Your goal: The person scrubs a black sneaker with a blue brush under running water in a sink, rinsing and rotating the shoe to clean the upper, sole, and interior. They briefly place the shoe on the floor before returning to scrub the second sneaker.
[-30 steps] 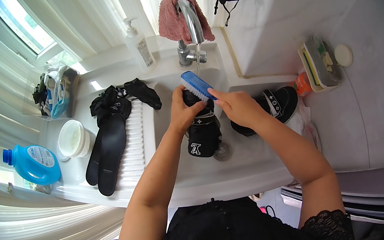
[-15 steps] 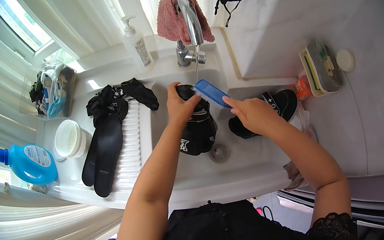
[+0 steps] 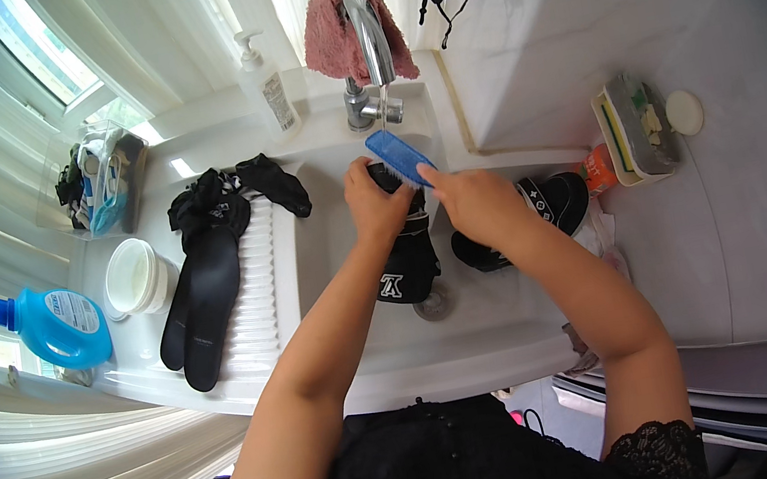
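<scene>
A black shoe (image 3: pixel 410 274) with a white emblem is in the sink basin, gripped near its far end by my left hand (image 3: pixel 378 205). My right hand (image 3: pixel 485 210) is closed on the handle of a blue scrubbing brush (image 3: pixel 400 155). The pale bristles face down and meet the far end of the shoe, close to my left fingers. Water runs from the chrome faucet (image 3: pixel 372 38) just beyond the brush. A second black shoe (image 3: pixel 562 199) with white marks rests at the basin's right side, partly behind my right hand.
On the left washboard (image 3: pixel 262 290) lie black insoles (image 3: pixel 204 320) and black cloth pieces (image 3: pixel 214 207). Beside them stand a white tub (image 3: pixel 138 276), a blue detergent bottle (image 3: pixel 63 326) and a pump bottle (image 3: pixel 268 91). A pink towel (image 3: pixel 328 30) drapes the faucet; a caddy (image 3: pixel 634 131) sits right.
The brush has shifted left and away from me, over the shoe's far end. My left hand and the shoe have moved slightly right.
</scene>
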The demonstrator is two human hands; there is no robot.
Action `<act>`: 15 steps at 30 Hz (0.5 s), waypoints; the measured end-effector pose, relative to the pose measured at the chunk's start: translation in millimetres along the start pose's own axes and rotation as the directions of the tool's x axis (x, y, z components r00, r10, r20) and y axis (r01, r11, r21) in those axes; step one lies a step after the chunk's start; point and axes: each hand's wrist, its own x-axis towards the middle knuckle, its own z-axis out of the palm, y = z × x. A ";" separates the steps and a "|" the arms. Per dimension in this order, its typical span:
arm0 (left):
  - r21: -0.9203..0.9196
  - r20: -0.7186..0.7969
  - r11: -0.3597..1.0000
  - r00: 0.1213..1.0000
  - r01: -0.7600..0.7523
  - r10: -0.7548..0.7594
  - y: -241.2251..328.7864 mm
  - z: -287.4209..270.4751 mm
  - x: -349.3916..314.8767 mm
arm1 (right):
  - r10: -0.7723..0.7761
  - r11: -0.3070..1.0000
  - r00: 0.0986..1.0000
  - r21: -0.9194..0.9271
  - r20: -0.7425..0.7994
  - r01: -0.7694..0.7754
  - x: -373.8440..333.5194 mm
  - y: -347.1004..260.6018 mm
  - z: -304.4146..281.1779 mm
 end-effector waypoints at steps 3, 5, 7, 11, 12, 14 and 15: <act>0.019 -0.013 0.999 0.999 0.046 -0.046 -17.4 -5.0 8.8 | 0.015 1.000 0.997 0.004 0.081 -0.015 -32.5 -9.9 -7.2; 0.023 0.007 0.999 0.999 0.037 -0.037 -11.3 -11.9 5.5 | -0.027 0.992 1.000 0.125 0.002 0.027 -31.2 9.3 -0.3; -0.001 -0.016 0.999 0.999 -0.035 0.035 -15.6 -5.0 2.0 | -0.049 0.962 0.996 0.265 -0.072 0.067 -25.8 18.6 3.1; -0.154 0.187 0.988 0.982 0.020 0.010 -1.6 -11.4 -3.0 | -0.089 0.951 0.991 0.285 -0.104 0.116 -2.0 15.2 8.4; -0.205 0.259 0.978 0.965 0.020 0.034 2.9 -14.5 -5.5 | -0.106 0.946 0.987 0.293 -0.117 0.137 3.5 17.4 7.3; -0.187 0.353 0.971 0.933 0.149 -0.075 -1.8 -27.4 4.6 | -0.134 0.949 0.984 0.272 -0.118 0.162 1.7 24.9 9.7; -0.154 0.313 0.983 0.949 0.098 -0.046 -12.7 -33.2 12.1 | -0.148 0.956 0.983 0.238 -0.112 0.172 -3.8 36.2 10.4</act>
